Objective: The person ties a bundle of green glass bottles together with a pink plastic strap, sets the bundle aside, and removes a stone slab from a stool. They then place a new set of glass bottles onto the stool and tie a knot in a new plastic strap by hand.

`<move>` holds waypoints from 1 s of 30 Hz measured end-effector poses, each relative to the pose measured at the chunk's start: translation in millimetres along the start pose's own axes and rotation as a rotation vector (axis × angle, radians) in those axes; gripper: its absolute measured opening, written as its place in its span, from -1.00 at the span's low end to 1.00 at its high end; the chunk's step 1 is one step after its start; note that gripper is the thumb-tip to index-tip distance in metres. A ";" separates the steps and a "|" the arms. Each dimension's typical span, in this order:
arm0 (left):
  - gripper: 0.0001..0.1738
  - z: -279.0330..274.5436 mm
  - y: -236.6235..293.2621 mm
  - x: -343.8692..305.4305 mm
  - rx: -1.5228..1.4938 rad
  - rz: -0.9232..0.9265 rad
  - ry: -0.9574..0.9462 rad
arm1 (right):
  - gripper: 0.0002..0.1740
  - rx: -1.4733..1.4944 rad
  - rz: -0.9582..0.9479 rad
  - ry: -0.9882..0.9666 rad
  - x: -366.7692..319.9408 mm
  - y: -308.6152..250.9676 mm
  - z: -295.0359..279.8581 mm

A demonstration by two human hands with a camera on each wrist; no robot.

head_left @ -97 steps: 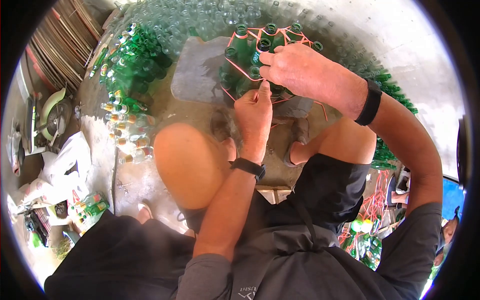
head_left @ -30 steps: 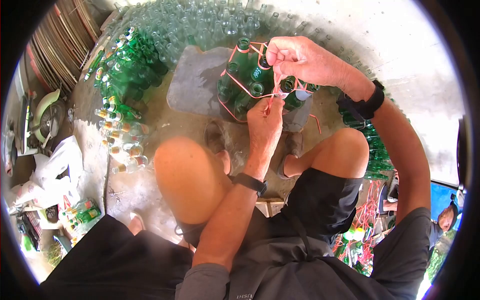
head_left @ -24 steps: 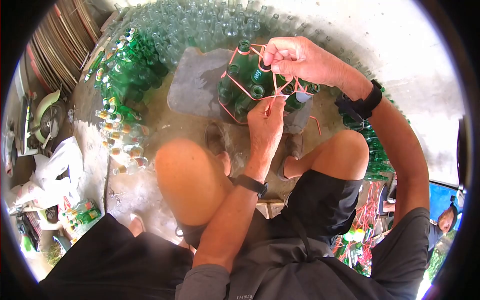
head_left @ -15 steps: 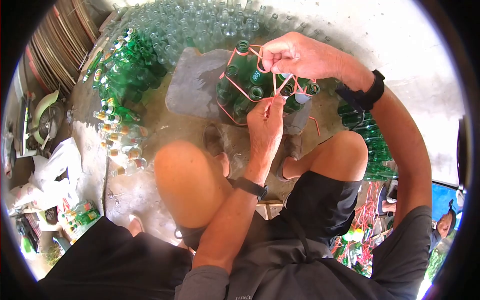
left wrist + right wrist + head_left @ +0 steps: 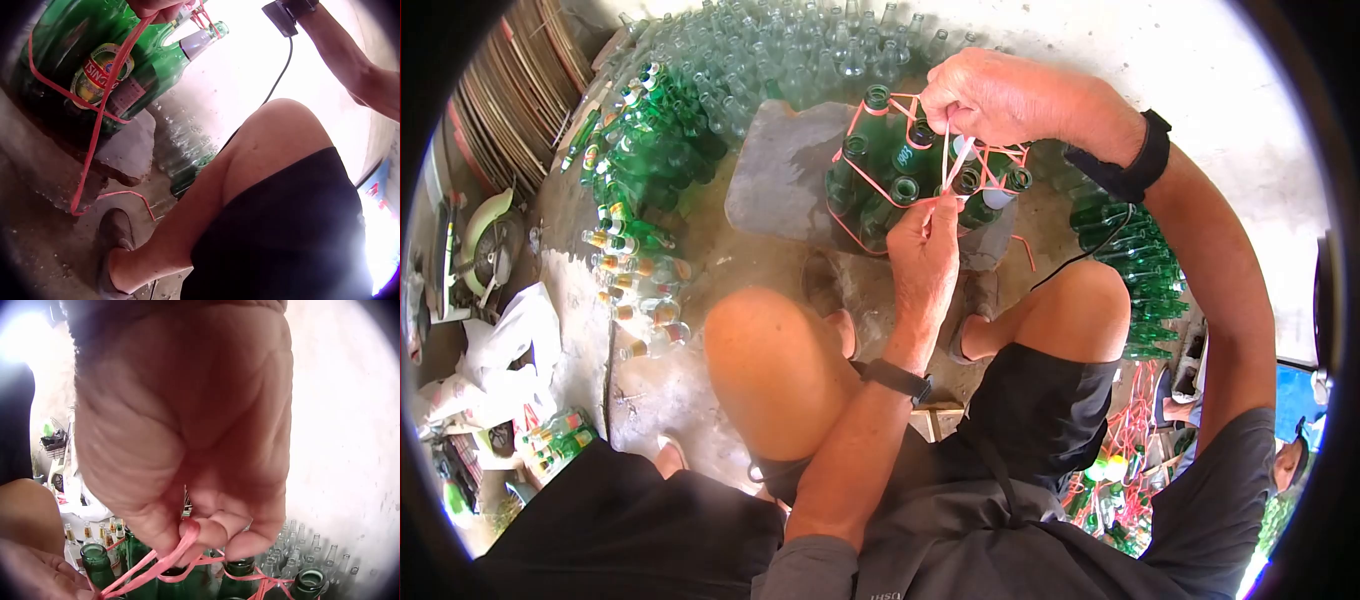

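Observation:
Green bottles (image 5: 904, 158) stand bundled on a grey slab (image 5: 772, 170), with pink twine (image 5: 870, 178) looped round their necks and sides. The left hand (image 5: 926, 250) pinches the twine between thumb and fingers at the near side of the bundle. Above the bottle mouths, the right hand (image 5: 992, 98) grips a raised strand, and the twine runs taut down to the left hand. In the right wrist view the curled fingers of the right hand (image 5: 187, 456) hold a pink loop (image 5: 189, 534). From the left hand (image 5: 159, 9), doubled twine (image 5: 103, 119) hangs past a labelled bottle (image 5: 100, 75).
Clear bottles (image 5: 800, 60) crowd along the wall behind the slab. Green bottles (image 5: 635, 150) stand at the left, and more lie stacked (image 5: 1135, 280) at the right. Pink twine (image 5: 1135, 430) lies heaped at lower right. Another person's dark clothing (image 5: 640, 510) is at lower left.
From separate holds near the bottle necks, the right hand has drawn a strand up and away, rising further in the last half second. The left hand has shifted slightly and still pinches the twine.

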State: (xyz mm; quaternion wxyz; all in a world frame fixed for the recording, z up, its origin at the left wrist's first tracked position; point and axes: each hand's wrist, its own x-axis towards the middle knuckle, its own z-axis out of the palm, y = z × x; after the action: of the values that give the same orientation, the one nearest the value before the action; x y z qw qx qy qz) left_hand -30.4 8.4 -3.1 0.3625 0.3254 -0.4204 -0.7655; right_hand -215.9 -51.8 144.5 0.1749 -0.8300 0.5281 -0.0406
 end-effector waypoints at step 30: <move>-0.59 3.0 -12.3 -0.7 0.089 0.030 -0.001 | -0.76 0.495 0.388 -0.176 28.9 20.8 -5.6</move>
State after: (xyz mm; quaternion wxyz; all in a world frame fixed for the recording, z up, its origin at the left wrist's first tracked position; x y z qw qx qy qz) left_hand -35.9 15.0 -12.5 0.3587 0.3345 -0.4591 -0.7407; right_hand -222.5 -86.8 139.4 0.4211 -0.6462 0.6335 -0.0617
